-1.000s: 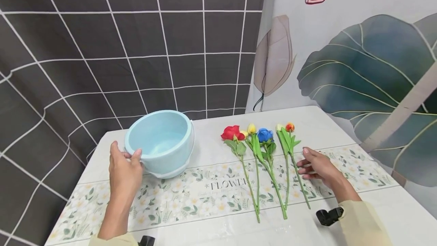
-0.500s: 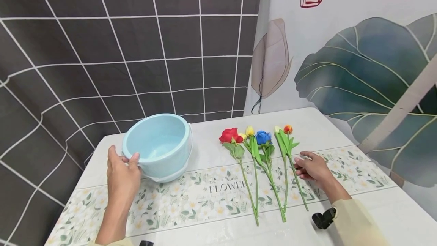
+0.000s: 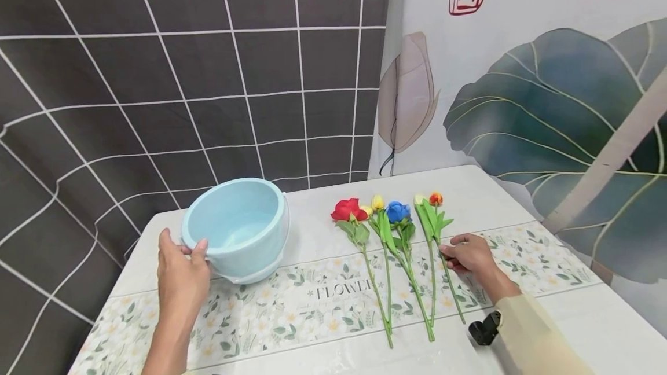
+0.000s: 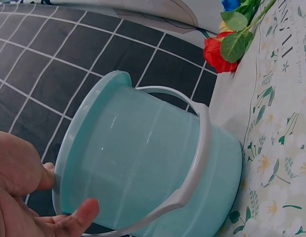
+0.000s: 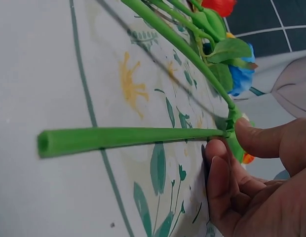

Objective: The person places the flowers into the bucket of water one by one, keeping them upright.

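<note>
Stem in hand: the right hand (image 3: 471, 254) pinches the orange-headed flower (image 3: 436, 198) by its green stem (image 5: 128, 138), thumb and fingertips closed on it just below a leaf joint, as the right wrist view shows.
Where it lies: rightmost of a row of flowers on the floral table runner (image 3: 292, 300), the stem flat on the cloth, cut end toward the person.
Handling: judged light and springy, likely a plastic stem; the smooth shaft may roll between fingertips, so a hold near the leaf joint, where the stem thickens, looks firmest. The head looks soft and is best left untouched.
Left hand: the left hand (image 3: 179, 274) grips the near rim of the pale blue bucket (image 3: 237, 227), thumb inside, fingers outside, tipping it toward the person.
Bucket: thin plastic, probably light; its grey handle (image 4: 192, 163) lies folded down against the side.
Neighbours: red rose (image 3: 348, 210), yellow bud (image 3: 377, 202) and blue rose (image 3: 398, 211) lie just left of the held stem, apart from the bucket.
</note>
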Demonstrator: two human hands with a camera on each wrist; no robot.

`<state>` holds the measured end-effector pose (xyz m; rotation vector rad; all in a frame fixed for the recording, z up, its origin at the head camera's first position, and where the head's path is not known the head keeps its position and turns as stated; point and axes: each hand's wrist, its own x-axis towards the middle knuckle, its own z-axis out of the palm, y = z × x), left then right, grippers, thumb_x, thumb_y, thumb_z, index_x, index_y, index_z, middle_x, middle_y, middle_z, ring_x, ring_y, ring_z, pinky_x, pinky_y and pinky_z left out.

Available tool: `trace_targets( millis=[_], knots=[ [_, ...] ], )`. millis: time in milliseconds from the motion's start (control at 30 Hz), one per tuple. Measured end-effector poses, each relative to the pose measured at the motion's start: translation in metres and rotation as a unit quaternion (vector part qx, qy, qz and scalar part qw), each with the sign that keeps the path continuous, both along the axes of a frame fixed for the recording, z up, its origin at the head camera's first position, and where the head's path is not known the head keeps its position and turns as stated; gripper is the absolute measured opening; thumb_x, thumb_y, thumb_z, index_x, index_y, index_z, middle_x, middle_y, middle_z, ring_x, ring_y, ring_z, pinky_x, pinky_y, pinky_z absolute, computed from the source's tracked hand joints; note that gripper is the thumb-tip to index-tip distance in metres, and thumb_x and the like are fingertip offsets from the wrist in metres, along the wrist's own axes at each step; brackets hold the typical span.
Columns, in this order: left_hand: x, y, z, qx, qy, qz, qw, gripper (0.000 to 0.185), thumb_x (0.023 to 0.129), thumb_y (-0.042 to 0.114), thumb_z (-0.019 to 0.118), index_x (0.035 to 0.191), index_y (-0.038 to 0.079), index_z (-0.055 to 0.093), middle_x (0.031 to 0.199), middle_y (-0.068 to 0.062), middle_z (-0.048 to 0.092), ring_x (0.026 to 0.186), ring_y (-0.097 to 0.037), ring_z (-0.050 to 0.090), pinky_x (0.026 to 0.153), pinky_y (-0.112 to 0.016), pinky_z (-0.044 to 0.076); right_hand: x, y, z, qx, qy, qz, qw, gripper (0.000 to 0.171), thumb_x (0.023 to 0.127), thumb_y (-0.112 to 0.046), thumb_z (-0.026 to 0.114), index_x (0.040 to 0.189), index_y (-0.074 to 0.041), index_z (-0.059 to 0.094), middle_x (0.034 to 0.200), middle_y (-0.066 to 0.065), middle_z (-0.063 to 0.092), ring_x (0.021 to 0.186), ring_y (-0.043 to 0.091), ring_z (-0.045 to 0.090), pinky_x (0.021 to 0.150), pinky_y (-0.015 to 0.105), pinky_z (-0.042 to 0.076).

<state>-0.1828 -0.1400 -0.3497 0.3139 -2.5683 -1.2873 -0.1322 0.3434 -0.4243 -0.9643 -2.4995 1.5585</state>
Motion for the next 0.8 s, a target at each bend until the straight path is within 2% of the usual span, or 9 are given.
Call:
trace_targets(
  millis=[267,567,667,800],
  knots=[
    [0.001,0.0,0.0,0.0,0.001,0.002,1.0,0.073,0.103,0.033,0.039,0.153,0.003,-0.005,0.114,-0.025,0.041,0.091,-0.039,0.049,0.069,-0.049,0.045,-0.002,-0.002,0.0,0.009,0.002,0.001,1.0,0.037,0.089,-0.008,0.068,0.112,0.011,0.046,0.074,0.012,0.063,0.055,0.015,0.059,0.045,0.026,0.054],
    [0.001,0.0,-0.001,-0.007,0.013,0.003,0.9999,0.073,0.103,0.027,0.042,0.152,0.0,-0.003,0.112,-0.026,0.043,0.091,-0.042,0.051,0.07,-0.054,0.046,-0.004,-0.01,0.002,0.092,-0.023,0.001,0.996,0.038,0.083,-0.003,0.071,0.109,0.012,0.048,0.081,0.02,0.06,0.062,0.02,0.061,0.044,0.024,0.05],
    [0.002,0.0,-0.001,-0.008,0.019,0.003,0.9998,0.072,0.102,0.025,0.044,0.152,0.0,-0.003,0.111,-0.026,0.043,0.09,-0.042,0.051,0.068,-0.052,0.046,-0.005,-0.009,0.002,0.071,-0.016,0.004,0.997,0.029,0.084,-0.001,0.068,0.105,0.013,0.054,0.08,0.019,0.06,0.063,0.02,0.059,0.045,0.024,0.051],
    [0.002,0.001,0.0,-0.011,0.022,0.0,0.9997,0.073,0.103,0.025,0.043,0.152,0.0,-0.004,0.11,-0.025,0.043,0.082,-0.038,0.059,0.061,-0.043,0.045,-0.004,-0.008,0.002,0.001,-0.011,0.005,1.0,0.019,0.089,-0.001,0.064,0.103,0.011,0.061,0.076,0.013,0.062,0.062,0.018,0.056,0.047,0.024,0.052]
  ],
)
